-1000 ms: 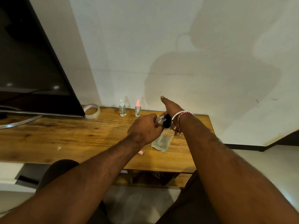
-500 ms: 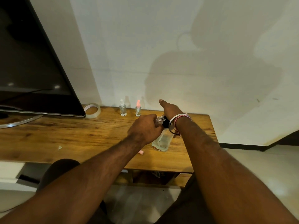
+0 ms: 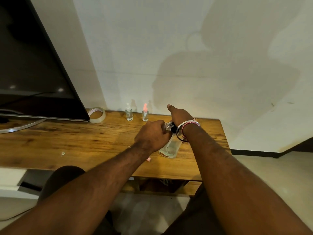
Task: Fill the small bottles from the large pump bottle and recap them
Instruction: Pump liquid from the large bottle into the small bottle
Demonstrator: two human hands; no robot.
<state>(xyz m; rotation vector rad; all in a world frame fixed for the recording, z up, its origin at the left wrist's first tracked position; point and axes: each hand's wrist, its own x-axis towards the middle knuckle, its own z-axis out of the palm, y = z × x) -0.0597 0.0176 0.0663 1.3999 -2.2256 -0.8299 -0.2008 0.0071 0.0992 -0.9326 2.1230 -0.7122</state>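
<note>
The large clear pump bottle stands near the table's front right, and its black pump head shows between my hands. My left hand grips a small clear bottle and holds it against the pump's spout. My right hand rests on top of the pump head with one digit stretched forward; its other fingers are hidden. Two small capped bottles stand by the wall, one with a clear cap and one with a pink cap. A loose pink cap lies beside my left forearm.
The wooden table ends just right of the pump bottle. A roll of clear tape lies at the back. A black screen on a curved stand fills the left. A small white scrap lies on the wood.
My right hand and wrist have sunk slightly onto the pump head and shifted a little left. My left hand keeps the small bottle at the spout.
</note>
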